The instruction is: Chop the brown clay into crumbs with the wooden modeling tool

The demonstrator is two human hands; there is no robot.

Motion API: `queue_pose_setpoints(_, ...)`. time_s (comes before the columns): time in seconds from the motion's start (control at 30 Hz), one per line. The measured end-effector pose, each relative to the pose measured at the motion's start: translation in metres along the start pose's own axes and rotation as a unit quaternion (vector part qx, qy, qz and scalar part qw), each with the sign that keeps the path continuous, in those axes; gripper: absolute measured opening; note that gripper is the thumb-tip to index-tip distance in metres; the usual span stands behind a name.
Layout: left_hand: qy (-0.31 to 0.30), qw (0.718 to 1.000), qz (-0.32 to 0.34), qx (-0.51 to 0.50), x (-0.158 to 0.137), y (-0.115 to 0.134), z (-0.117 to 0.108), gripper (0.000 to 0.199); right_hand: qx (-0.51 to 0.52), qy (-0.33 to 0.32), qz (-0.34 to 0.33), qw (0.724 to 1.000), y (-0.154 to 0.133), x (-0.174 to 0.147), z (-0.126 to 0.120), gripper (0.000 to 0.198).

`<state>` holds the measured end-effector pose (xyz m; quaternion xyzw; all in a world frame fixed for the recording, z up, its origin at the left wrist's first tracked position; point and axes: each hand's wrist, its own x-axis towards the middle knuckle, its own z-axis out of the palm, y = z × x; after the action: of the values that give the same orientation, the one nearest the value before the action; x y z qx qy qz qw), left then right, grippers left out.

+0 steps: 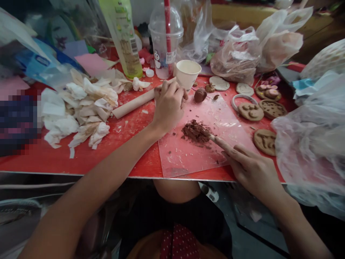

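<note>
My left hand (pixel 169 104) is closed, its fingers curled down beside the white paper cup (pixel 187 73) and over the end of a pale rolling tube (pixel 134 103). Whatever those fingers hold, if anything, is hidden. With bent fingers, my right hand (pixel 250 171) grips what looks like a thin pale stick (pixel 217 140), pointed into a heap of dark brown crumbs (pixel 196 131). The crumbs lie on a clear plastic sheet (pixel 185 162). A smooth brown lump (pixel 200 95) sits at the sheet's far edge, with smaller bits around it.
Crumpled tissues (pixel 88 104) are heaped at left on the red table (pixel 129 151). A green bottle (pixel 122 39) and a clear cup with a red straw (pixel 164 50) stand behind. Round brown molded discs (pixel 250 111), a ring (pixel 234 104) and plastic bags (pixel 309 136) lie at right.
</note>
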<state>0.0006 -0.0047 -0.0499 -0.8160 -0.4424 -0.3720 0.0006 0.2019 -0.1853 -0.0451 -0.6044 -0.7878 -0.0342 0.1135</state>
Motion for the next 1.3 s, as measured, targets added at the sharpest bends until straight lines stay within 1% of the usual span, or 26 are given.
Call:
queue_pose_setpoints(0.1, 0.008, 1.000, 0.004, 0.003, -0.001, -0.001, 0.001, 0.022, -0.047, 0.012, -0.009, 0.999, -0.001, -0.002, -0.004, 0.058)
queue_pose_setpoints(0.2, 0.006, 1.000, 0.001, 0.010, -0.001, -0.001, 0.001, 0.020, -0.056, 0.003, -0.008, 0.998, 0.002, -0.008, -0.010, 0.054)
queue_pose_setpoints(0.27, 0.004, 1.000, -0.001, 0.015, 0.000, -0.001, 0.002, 0.018, -0.009, -0.019, 0.008, 1.000, 0.008, -0.016, -0.014, 0.051)
queue_pose_setpoints(0.33, 0.004, 1.000, -0.003, 0.018, 0.000, -0.001, 0.002, 0.018, 0.078, -0.031, 0.048, 0.995, 0.016, -0.024, -0.018, 0.046)
queue_pose_setpoints(0.4, 0.007, 1.000, -0.001, 0.016, 0.000, -0.001, 0.003, 0.018, 0.169, -0.013, 0.122, 0.978, 0.021, -0.028, -0.022, 0.038)
queue_pose_setpoints(0.47, 0.009, 1.000, 0.003, 0.013, 0.000, -0.001, 0.003, 0.018, 0.236, 0.021, 0.204, 0.950, 0.020, -0.026, -0.024, 0.033)
queue_pose_setpoints(0.53, 0.010, 1.000, 0.004, 0.014, 0.000, -0.001, 0.004, 0.018, 0.292, 0.035, 0.252, 0.922, 0.013, -0.016, -0.024, 0.031)
queue_pose_setpoints(0.6, 0.010, 1.000, 0.001, 0.015, 0.000, -0.002, 0.004, 0.018, 0.351, 0.013, 0.258, 0.900, 0.003, 0.000, -0.022, 0.029)
queue_pose_setpoints(0.67, 0.009, 1.000, 0.001, 0.010, -0.001, -0.003, 0.005, 0.018, 0.419, -0.016, 0.249, 0.873, -0.005, 0.015, -0.019, 0.029)
queue_pose_setpoints(0.7, 0.009, 1.000, 0.002, 0.007, -0.001, -0.003, 0.005, 0.019, 0.434, -0.022, 0.242, 0.867, -0.007, 0.022, -0.017, 0.029)
queue_pose_setpoints(0.73, 0.008, 1.000, 0.003, 0.004, -0.001, -0.003, 0.005, 0.019, 0.434, -0.025, 0.238, 0.869, -0.008, 0.026, -0.015, 0.029)
queue_pose_setpoints(0.83, 0.005, 1.000, 0.000, 0.001, 0.000, -0.002, 0.004, 0.019, 0.367, 0.001, 0.230, 0.901, -0.006, 0.031, -0.011, 0.024)
queue_pose_setpoints(0.9, 0.001, 1.000, -0.003, 0.002, 0.000, -0.001, 0.004, 0.018, 0.334, 0.019, 0.227, 0.915, -0.004, 0.028, -0.009, 0.023)
queue_pose_setpoints(1.07, -0.004, 1.000, -0.004, 0.002, 0.000, -0.001, 0.004, 0.018, 0.295, 0.046, 0.235, 0.925, -0.005, 0.021, -0.003, 0.029)
queue_pose_setpoints(1.2, 0.002, 1.000, 0.000, -0.008, 0.000, -0.002, 0.003, 0.019, 0.266, 0.052, 0.222, 0.936, -0.007, 0.018, -0.003, 0.030)
queue_pose_setpoints(1.3, -0.006, 1.000, -0.005, -0.008, 0.000, -0.002, 0.002, 0.020, 0.250, 0.062, 0.246, 0.935, -0.003, 0.011, -0.006, 0.028)
